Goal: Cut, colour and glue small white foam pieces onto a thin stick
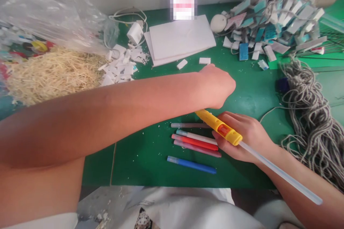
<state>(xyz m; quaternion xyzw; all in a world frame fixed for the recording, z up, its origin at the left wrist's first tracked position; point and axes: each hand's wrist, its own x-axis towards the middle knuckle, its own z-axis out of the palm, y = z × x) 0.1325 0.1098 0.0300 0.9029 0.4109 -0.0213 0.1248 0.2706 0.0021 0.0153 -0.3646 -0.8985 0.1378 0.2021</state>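
My right hand (242, 136) is wrapped round a yellow glue gun (213, 121), and a long clear glue stick (282, 173) pokes out of its back end. The gun's front passes out of sight beneath my left forearm. That arm reaches across the table, and my left hand (219, 84) is curled closed just beyond the gun; whatever its fingers hold is hidden. Near my right hand lie a red marker (195, 142), a white marker with a pale blue cap (199, 137), a mauve marker (197, 148) and a blue marker (192, 164).
White boards (182, 39) lie at the back between two small white blocks (204, 61) and the wall. Straw-like shreds (53, 73) and white scraps (120, 66) sit left. Tagged pieces (268, 25) are heaped back right, above a bundle of grey cord (309, 107). The table (137, 171) is green.
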